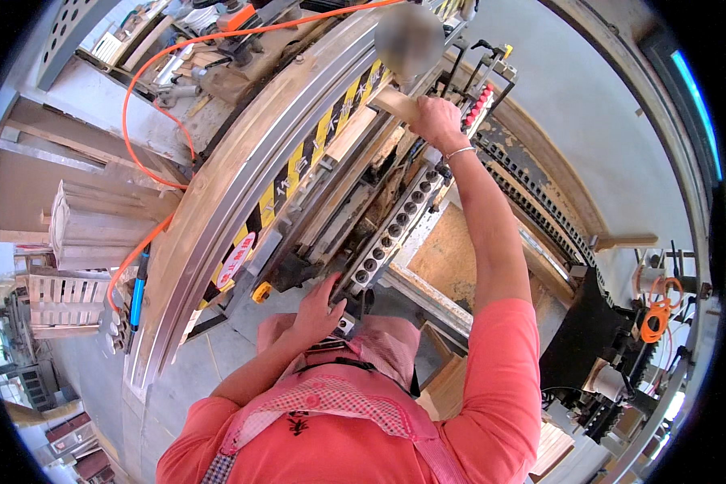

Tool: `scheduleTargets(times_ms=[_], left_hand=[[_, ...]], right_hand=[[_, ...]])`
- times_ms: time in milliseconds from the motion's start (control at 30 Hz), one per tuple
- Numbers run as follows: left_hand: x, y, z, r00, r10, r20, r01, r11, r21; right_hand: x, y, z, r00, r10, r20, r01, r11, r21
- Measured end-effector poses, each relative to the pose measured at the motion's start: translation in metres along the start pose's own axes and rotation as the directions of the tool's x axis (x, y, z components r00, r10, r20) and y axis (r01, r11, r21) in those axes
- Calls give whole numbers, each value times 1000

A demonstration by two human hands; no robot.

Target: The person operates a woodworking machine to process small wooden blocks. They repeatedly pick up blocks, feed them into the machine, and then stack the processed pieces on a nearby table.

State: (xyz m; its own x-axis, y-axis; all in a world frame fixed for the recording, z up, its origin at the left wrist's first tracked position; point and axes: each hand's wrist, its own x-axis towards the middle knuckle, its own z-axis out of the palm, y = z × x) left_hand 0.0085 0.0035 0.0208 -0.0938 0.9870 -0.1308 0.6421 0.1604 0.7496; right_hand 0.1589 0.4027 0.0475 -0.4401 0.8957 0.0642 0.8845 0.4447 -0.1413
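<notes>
I stand at a long woodworking machine [242,169] with a metal rail and a yellow-black striped strip. My right hand [436,121] reaches far forward and grips the end of a light wooden piece [394,103] lying across the machine bed. My left hand [321,305] is close to my body, fingers spread, resting on the near end of a metal bar with a row of round holes [395,230]. More wooden strips [351,133] lie along the bed beside the striped strip.
An orange hose [149,89] loops over the machine's left side. Stacked wooden parts [97,222] stand at left. A board panel [448,254] lies under my right arm. Cables and an orange cord coil [660,310] sit at right, with wood boards [448,387] low by my side.
</notes>
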Motion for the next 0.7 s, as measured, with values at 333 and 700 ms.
scheduleTargets(times_ms=[333,700], left_hand=[[-1,0,-3,1000,4,-6,-4,1000,2],[-1,-2,2,999,-23,25,23,1000,-7]], right_hand=[[-2,-8,-10,1000,-12,-8,11,998,-61],[-3,-13,-15,999,-6,37,8,998,-59]])
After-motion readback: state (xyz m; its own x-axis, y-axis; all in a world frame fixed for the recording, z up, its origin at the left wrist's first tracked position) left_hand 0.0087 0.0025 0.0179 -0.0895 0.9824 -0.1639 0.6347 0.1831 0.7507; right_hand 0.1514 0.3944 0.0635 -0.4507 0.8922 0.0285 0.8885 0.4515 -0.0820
